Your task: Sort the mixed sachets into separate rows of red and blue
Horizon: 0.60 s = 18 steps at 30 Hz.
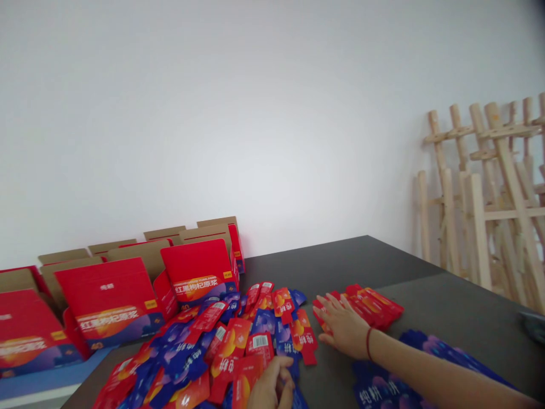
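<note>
My left hand (pixel 272 386) is at the bottom edge with its fingers curled in, over the near side of a mixed heap of red and blue sachets (pixel 225 341). A red sachet (pixel 246 375) lies against its left side; whether the fingers grip anything is hidden. My right hand (pixel 343 326), a dark red band at its wrist, rests palm down with fingers spread on the left end of a row of red sachets (pixel 374 307). Below my right forearm lie rows of blue sachets (pixel 383 386), partly covered by the arm.
Several open red cartons (pixel 198 264) with raised brown flaps stand at the left, beyond the heap. The dark table (pixel 323 255) reaches back to a white wall. Wooden frames (pixel 481 199) lean at the right. A dark object (pixel 532 325) sits at the right table edge.
</note>
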Tool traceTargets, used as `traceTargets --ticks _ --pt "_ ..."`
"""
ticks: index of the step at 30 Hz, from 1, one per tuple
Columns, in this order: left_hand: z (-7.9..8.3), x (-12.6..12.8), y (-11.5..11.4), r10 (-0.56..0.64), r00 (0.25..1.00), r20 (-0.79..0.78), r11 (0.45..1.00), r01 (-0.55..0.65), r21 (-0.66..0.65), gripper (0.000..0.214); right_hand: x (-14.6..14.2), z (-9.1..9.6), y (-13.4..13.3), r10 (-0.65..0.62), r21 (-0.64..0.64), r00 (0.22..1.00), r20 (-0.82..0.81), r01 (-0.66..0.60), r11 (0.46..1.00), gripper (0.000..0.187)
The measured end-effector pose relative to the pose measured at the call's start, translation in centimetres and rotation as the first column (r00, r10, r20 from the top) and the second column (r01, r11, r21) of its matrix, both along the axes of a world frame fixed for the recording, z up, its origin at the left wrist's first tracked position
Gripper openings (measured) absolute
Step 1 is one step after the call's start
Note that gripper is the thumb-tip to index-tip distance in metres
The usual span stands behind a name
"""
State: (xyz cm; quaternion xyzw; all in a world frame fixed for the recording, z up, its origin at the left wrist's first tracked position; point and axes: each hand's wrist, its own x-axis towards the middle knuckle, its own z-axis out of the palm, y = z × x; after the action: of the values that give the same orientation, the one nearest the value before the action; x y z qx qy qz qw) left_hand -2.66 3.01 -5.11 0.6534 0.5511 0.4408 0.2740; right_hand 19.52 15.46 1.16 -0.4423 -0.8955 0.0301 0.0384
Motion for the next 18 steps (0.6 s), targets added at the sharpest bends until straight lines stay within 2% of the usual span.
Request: traceTargets --ticks 4,6,9,11,13,16,18 --pt "0.3 0.1 -0.2 -0.002 1.0 -0.029 1.0 0.003 0.018 0.026 -4.3 -1.5 -2.7 0.116 0.013 0.992 -0.055 -0.115 0.993 0.077" --pt "0.5 0.1 -0.2 0.004 0.998 -0.055 1.0 -0.003 0.022 0.026 -6.1 -2.4 -3.6 0.077 0.027 0.997 -0.027 -0.077 0.997 0.075" --pt "0.8 0.1 -0.2 -0.01 0.996 -0.09 1.0 0.012 0.024 0.025 -7.5 -3.2 -4.4 -0.019 0.045 1.0 0.012 0.018 0.999 0.058" --pt "1.1 0.2 -0.3 -0.012 0.995 -0.097 1.0 0.014 0.025 0.024 -7.5 -3.1 -4.9 -0.052 0.053 0.998 0.029 0.05 0.997 0.053" --pt "1.4 0.5 -0.5 0.011 0.995 -0.094 0.999 -0.007 0.045 0.025 -6.7 -2.8 -5.4 -0.079 0.076 0.996 0.038 0.076 0.994 0.057" --pt "2.0 1.0 -0.8 0.064 0.995 -0.08 0.991 -0.054 0.122 0.027 -4.5 -2.1 -5.9 -0.117 0.141 0.993 0.001 0.115 0.983 0.062" --pt "2.3 1.2 -0.9 0.088 0.995 -0.046 0.981 -0.078 0.177 0.03 -2.8 -1.5 -5.9 -0.097 0.14 0.993 -0.063 0.105 0.985 0.061"
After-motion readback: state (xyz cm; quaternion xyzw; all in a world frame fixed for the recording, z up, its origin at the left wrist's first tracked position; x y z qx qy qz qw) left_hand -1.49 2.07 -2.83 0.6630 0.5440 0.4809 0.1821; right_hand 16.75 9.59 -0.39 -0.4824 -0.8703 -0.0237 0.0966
